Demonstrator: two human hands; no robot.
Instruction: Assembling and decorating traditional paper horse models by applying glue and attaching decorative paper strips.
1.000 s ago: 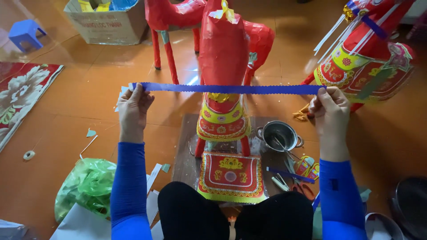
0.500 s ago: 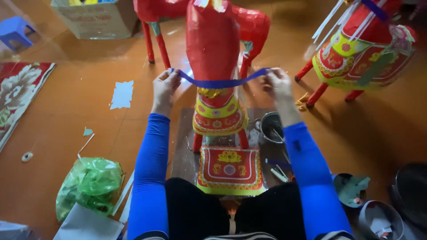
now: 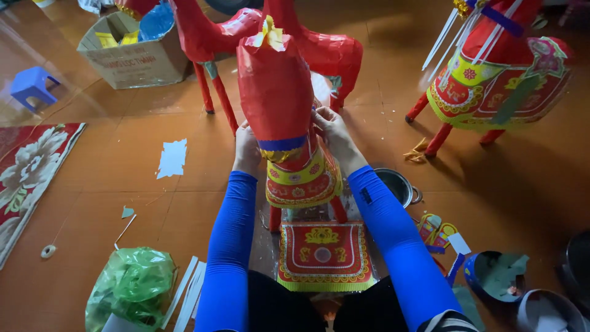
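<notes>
A red paper horse (image 3: 276, 98) stands on the floor right in front of me, its back end toward me, with yellow and red printed trim below. A blue paper strip (image 3: 281, 144) now runs around its body above the gold fringe. My left hand (image 3: 246, 150) presses the strip against the horse's left side. On the right side, my right hand (image 3: 329, 126) holds the strip's other end with the fingers curled in. Both arms wear blue sleeves. The strip's far side is hidden behind the horse.
A printed red and yellow paper panel (image 3: 322, 255) lies by my knees. A metal pot (image 3: 396, 184) sits at the right. Another decorated horse (image 3: 498, 80) stands far right, a plain red one (image 3: 319, 49) behind. Cardboard box (image 3: 132, 52), blue stool (image 3: 32, 85), green bag (image 3: 132, 286), red rug (image 3: 27, 178) at left.
The blue strip was stretched wide between my hands, then brought down around the horse. My hands have closed in and now press it to the horse's sides.
</notes>
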